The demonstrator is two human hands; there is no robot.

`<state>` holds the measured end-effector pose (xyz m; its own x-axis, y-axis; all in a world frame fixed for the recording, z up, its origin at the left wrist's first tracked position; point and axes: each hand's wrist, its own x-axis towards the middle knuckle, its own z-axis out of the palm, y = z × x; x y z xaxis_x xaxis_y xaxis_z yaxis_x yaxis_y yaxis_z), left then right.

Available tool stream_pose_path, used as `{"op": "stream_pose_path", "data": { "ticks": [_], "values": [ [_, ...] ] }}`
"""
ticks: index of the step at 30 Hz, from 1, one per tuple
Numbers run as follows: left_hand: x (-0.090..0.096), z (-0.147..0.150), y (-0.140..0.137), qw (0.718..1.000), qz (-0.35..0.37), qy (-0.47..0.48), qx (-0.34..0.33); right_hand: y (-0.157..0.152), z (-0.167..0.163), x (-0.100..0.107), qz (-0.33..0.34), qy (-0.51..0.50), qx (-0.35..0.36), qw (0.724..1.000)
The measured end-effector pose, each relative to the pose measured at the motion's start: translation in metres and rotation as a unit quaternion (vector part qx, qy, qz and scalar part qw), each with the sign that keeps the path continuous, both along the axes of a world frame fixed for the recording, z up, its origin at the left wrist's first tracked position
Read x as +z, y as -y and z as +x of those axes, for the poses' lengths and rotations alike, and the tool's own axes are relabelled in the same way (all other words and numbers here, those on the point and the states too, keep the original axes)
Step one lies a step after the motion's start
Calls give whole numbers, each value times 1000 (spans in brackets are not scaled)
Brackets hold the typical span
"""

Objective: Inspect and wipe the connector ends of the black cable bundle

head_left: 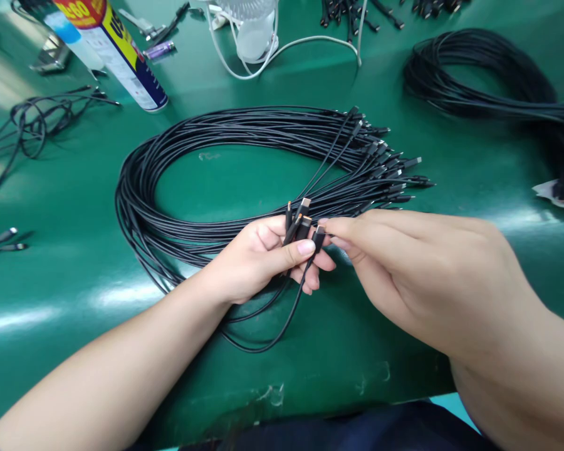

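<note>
My left hand (254, 257) is closed around several black USB cable plugs (303, 229), their metal tips pointing up. The thumb presses on one plug (318, 239) at the right of the group, and its thin black cord loops down below the hand. My right hand (427, 275) is pinched, thumb and forefinger together, right beside the tip of that plug. What lies between those fingertips is hidden. Behind both hands rests a large coil of black cables (138, 169), with many plug ends gathered at its right side.
Another coil of black cables (479, 69) lies at the far right. A spray can (126, 62) stands at the back left near a white fan (256, 41) with its cord. Loose cables (32, 122) lie at the left on the green table (75, 244).
</note>
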<state>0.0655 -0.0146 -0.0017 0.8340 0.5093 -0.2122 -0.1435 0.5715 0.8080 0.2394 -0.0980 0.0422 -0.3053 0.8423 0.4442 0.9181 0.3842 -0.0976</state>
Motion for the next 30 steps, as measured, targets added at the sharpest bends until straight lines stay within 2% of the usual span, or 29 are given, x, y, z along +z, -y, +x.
{"op": "stream_pose_path", "data": {
  "ticks": [3, 6, 8, 11, 12, 13, 14, 17, 20, 23, 27, 30],
  "values": [
    [0, 0, 0, 1000, -4, -3, 3, -1, 0, 0, -29, -42, -17, 999],
    [0, 1, 0, 1000, -2, -3, 7, -6, -1, -1, -77, -142, -31, 986],
    [0, 1, 0, 1000, -7, 1, 1, -10, -2, -2, -133, -237, -9, 962],
    [-1, 2, 0, 1000, -23, 8, -15, -16, -6, -5, -219, -378, 32, 899],
    [-1, 2, 0, 1000, -25, 8, -17, -17, -7, -5, -233, -399, 38, 886],
    [-1, 2, 0, 999, -25, 7, -18, -18, -7, -6, -232, -400, 36, 886],
    [-1, 2, 0, 1000, -24, 7, -17, -19, -8, -6, -215, -382, 26, 898],
    [-1, 2, 0, 1000, -24, 5, -13, -21, -6, -6, -95, -279, -19, 955],
    [-1, 2, 1, 1000, -20, -2, -17, -22, -1, -7, -12, -238, -58, 970],
    [-2, 2, 0, 1000, -15, 6, -14, -22, 5, -9, -32, -262, -74, 962],
    [-3, 2, 0, 1000, -8, 27, -7, -21, 7, -7, -115, -323, -27, 939],
    [-3, 2, 0, 999, -3, 37, -7, -20, 5, -4, -145, -331, -1, 933]
  ]
}}
